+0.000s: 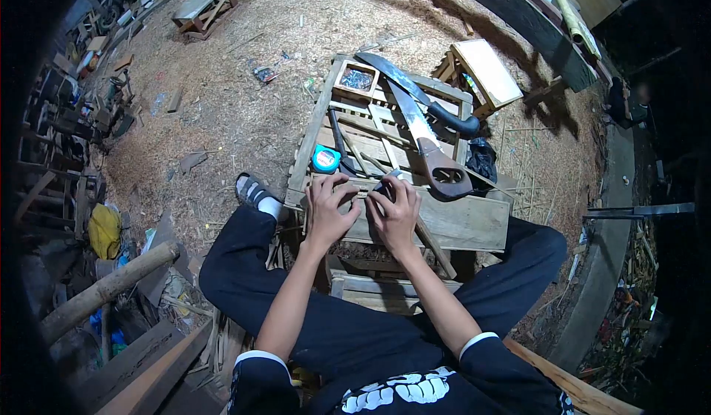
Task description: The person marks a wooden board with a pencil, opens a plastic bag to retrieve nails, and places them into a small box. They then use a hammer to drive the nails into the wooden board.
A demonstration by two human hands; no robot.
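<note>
- Wooden slat counter carries, from the left, a tape measure, then a handsaw, both untouched.
- Left hand curls loosely on the near edge, apparently gripping nothing.
- Right hand pinches a small dark piece there; work seems early, nothing visibly joined.

An outdoor woodworking yard: sawdust-strewn ground, handsaw, machete, scrap timber.

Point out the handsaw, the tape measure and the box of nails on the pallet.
handsaw (442,172): head view, on its wooden handle.
tape measure (325,158): head view, on the blue case.
box of nails (356,79): head view, on the nails inside the small wooden box.
</note>
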